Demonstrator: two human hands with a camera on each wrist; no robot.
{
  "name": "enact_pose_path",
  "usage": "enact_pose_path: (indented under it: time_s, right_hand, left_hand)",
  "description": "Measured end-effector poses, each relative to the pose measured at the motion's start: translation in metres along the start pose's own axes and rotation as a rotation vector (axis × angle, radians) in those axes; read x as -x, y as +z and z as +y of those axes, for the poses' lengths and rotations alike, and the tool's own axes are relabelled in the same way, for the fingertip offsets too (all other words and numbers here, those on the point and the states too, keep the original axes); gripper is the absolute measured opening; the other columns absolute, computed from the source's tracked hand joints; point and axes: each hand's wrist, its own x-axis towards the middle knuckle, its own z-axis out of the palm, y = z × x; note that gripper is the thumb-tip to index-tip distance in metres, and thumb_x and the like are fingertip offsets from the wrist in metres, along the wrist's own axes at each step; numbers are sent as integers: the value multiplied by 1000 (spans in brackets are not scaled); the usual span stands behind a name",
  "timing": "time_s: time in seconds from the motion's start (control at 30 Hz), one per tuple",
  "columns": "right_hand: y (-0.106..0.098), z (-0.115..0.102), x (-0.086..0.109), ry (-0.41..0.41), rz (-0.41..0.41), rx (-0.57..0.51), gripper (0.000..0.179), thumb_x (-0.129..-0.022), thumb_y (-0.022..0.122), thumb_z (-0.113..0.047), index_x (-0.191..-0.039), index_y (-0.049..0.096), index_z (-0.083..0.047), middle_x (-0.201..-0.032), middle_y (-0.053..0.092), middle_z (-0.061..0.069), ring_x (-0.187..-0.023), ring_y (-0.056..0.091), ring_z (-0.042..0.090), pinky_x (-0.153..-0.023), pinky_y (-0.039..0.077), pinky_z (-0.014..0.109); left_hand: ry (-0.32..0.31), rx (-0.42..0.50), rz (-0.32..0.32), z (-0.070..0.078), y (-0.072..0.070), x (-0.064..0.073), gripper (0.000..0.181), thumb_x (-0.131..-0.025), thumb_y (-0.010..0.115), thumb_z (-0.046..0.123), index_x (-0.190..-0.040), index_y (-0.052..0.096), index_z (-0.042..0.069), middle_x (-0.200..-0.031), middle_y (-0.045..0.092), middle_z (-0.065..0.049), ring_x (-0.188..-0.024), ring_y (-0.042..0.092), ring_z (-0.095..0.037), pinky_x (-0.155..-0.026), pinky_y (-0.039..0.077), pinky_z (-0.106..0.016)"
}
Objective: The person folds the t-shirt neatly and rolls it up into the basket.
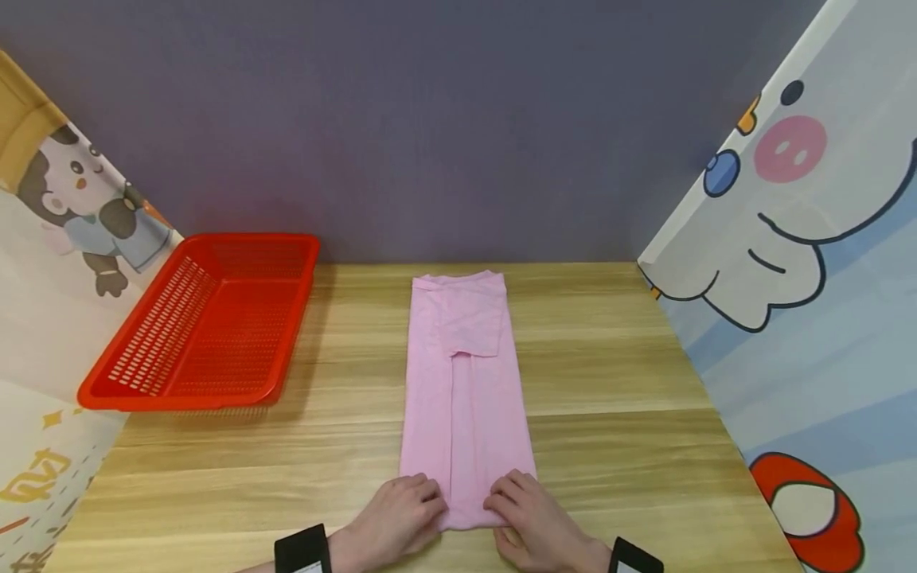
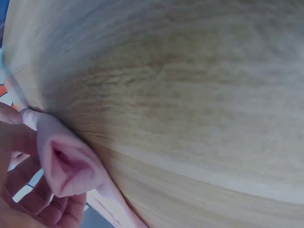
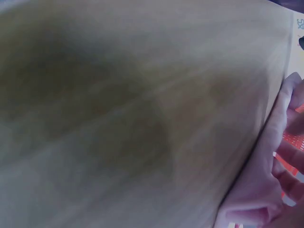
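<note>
A pink shirt (image 1: 430, 382), folded into a long narrow strip, lies on the wooden table with a sleeve (image 1: 471, 322) laid flat across its far end. At its near left corner my left hand (image 1: 401, 513) grips the cloth between thumb and fingers. My right hand (image 1: 533, 517) holds the near right corner the same way. In the left wrist view, a rolled fold of the shirt (image 2: 71, 164) sits between the thumb and curled fingers. The right wrist view has the shirt's edge (image 3: 256, 190) running along beside the fingers.
A red plastic basket (image 1: 247, 334) with perforated sides stands on the table (image 1: 609, 398) to the left. A grey wall (image 1: 458, 127) closes off the back. Cartoon-printed panels (image 1: 838, 318) slope up at both sides.
</note>
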Motion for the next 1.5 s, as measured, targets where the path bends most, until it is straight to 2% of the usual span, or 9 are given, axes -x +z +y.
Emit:
enact_pose_path:
  time_s: [0.13,0.3,0.6,0.8,0.9,1.1,1.27,1.37,1.5]
  right_hand:
    - [-1,0,4,20,-7,-2,37,-68,83,-22,-101,67,-17,-101,60,-9,-96,52,6,-89,43,24]
    - [-1,0,4,65,11,30,34,-64,79,-14,-97,69,-16,-96,60,-9,-91,55,6,-89,44,23]
    - [-5,-2,-3,190,-33,-176,29,-65,75,-3,-92,73,-12,-85,63,-8,-78,53,0,-69,44,10]
    - [-8,0,-8,254,-35,-258,26,-65,73,-1,-90,74,-11,-79,64,-8,-72,49,-5,-64,39,8]
    - [-8,-2,-7,252,-51,-193,29,-68,73,-3,-95,72,-11,-83,64,-7,-74,52,-1,-65,42,12]
    - [-6,-9,-1,155,-62,61,43,-71,76,-15,-112,67,-18,-98,60,-7,-91,53,9,-76,48,26]
    - [-3,-11,3,140,-42,159,39,-73,78,-19,-110,67,-24,-97,59,-8,-91,53,9,-75,46,29]
    - [-3,-9,2,166,-39,61,34,-74,77,-10,-105,69,-21,-94,59,-9,-87,53,7,-74,46,23]
    - [-5,-4,-4,247,-48,-208,25,-78,73,-1,-99,73,-15,-87,64,-8,-82,56,4,-71,47,18]
  left_hand:
    - [47,-35,15,-1,1,1,25,-70,81,39,-71,61,25,-74,56,13,-66,48,-3,-57,37,-17]
    - [58,-56,-37,-2,-3,-3,22,-69,81,34,-76,63,23,-74,59,13,-68,50,-4,-60,38,-17]
    - [-149,175,-144,0,-6,-9,9,-73,76,20,-79,68,20,-64,56,14,-58,43,3,-49,28,-11]
    - [-240,161,-187,3,-3,-10,11,-80,72,21,-90,67,19,-64,54,13,-54,42,0,-47,25,-16]
    - [-223,84,-224,5,-2,-11,10,-87,70,25,-96,69,21,-70,58,11,-56,48,-4,-47,26,-19]
    - [-128,-183,-205,12,-2,-9,15,-91,66,34,-105,68,31,-83,61,11,-66,57,-8,-47,30,-20]
    - [-127,-208,-223,15,-4,-7,23,-88,65,29,-111,66,34,-90,59,10,-70,55,-8,-47,27,-20]
    - [-139,-177,-208,15,-4,-5,23,-88,66,27,-110,66,33,-93,58,9,-69,54,-8,-44,24,-19]
    - [-166,-126,-194,15,-2,-3,27,-83,72,20,-108,65,27,-97,56,6,-69,55,-7,-44,22,-18]
